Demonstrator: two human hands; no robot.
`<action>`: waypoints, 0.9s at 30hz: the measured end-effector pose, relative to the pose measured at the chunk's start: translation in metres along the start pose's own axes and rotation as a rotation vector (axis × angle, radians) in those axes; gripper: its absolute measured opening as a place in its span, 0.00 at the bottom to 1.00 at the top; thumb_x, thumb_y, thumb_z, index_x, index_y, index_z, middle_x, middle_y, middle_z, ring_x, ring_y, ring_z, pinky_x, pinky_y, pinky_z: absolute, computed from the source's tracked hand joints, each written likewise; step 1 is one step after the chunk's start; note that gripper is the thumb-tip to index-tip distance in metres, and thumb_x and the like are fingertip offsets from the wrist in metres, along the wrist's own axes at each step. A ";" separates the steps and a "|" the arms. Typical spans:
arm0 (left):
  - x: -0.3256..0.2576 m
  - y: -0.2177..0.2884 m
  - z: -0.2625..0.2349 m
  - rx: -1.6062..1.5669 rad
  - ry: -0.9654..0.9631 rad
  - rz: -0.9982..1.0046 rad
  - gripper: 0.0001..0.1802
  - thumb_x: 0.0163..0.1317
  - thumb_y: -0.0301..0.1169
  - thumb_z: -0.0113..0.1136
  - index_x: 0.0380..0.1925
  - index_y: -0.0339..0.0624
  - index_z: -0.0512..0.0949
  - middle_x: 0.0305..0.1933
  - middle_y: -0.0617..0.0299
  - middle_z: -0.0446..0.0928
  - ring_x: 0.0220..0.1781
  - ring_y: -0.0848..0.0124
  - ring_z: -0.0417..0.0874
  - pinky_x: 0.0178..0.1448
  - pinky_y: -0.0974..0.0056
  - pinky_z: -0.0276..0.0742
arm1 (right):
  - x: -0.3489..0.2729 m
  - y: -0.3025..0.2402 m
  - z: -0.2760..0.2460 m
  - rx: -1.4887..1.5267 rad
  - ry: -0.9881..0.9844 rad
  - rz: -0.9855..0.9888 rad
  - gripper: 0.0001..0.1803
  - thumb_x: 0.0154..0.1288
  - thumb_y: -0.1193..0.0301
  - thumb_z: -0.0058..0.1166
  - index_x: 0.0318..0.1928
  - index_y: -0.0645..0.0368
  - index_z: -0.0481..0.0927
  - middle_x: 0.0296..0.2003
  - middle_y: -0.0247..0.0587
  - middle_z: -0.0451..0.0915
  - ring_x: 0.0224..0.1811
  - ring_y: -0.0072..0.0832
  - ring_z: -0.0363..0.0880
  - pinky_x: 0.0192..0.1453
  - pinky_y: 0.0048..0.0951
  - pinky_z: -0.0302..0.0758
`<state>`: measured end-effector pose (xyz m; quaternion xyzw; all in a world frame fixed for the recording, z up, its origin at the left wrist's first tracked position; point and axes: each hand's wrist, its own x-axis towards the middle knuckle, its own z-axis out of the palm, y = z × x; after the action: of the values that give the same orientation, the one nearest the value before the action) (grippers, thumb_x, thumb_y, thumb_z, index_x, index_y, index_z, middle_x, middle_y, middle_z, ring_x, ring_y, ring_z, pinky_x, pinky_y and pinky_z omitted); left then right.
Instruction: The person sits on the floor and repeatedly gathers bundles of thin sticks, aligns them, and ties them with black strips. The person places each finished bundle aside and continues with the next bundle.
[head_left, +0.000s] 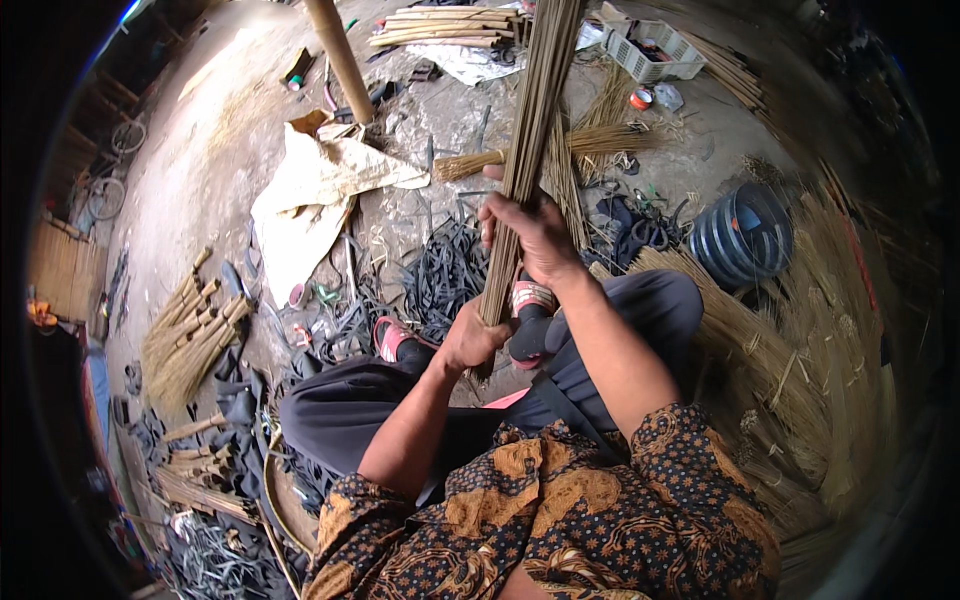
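Upright between my knees stands a long bundle of thin brown sticks [527, 150], its top running out of the picture. Near its lower end, my left hand [475, 338] is closed around the sticks. Higher up, my right hand [535, 232] wraps round the same bundle, thumb across its front. Below the left hand a short stub of stick ends shows. Just beyond my feet lies a heap of black rubber strips [447, 275]. Behind the right hand, a tied bundle of sticks [610, 140] rests on the ground.
At left lie finished-looking brooms with handles [195, 330] and a pale sack [305, 190] by a bamboo post [342, 65]. On the right stand a dark ribbed bucket [742, 235] and large stick piles [800, 350]. Bamboo poles [445, 25] and a white crate [652, 52] lie farther off.
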<state>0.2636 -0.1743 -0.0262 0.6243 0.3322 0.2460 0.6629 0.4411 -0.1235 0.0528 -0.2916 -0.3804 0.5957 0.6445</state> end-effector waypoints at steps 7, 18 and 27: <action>0.012 0.061 0.025 0.018 0.246 0.088 0.10 0.61 0.29 0.67 0.36 0.36 0.77 0.27 0.63 0.78 0.25 0.74 0.78 0.29 0.66 0.74 | -0.025 0.002 0.021 0.031 0.160 0.296 0.23 0.73 0.58 0.66 0.60 0.56 0.82 0.22 0.28 0.74 0.20 0.20 0.74 0.30 0.28 0.77; 0.007 0.071 0.013 -0.274 0.047 -0.130 0.10 0.63 0.30 0.69 0.37 0.39 0.78 0.28 0.64 0.80 0.24 0.73 0.80 0.30 0.67 0.77 | -0.010 0.002 0.030 -0.080 0.167 0.335 0.22 0.70 0.52 0.68 0.46 0.58 0.78 0.23 0.31 0.76 0.21 0.21 0.77 0.23 0.26 0.73; 0.055 0.123 -0.040 -0.293 0.464 0.038 0.09 0.66 0.31 0.66 0.31 0.40 0.76 0.22 0.63 0.77 0.20 0.72 0.79 0.25 0.65 0.74 | -0.018 -0.010 0.029 0.053 0.495 0.020 0.48 0.77 0.31 0.33 0.74 0.64 0.66 0.65 0.48 0.77 0.65 0.36 0.77 0.73 0.40 0.66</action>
<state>0.2802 -0.0948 0.0882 0.4549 0.4242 0.4402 0.6475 0.4226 -0.1452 0.0744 -0.4153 -0.1923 0.5223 0.7196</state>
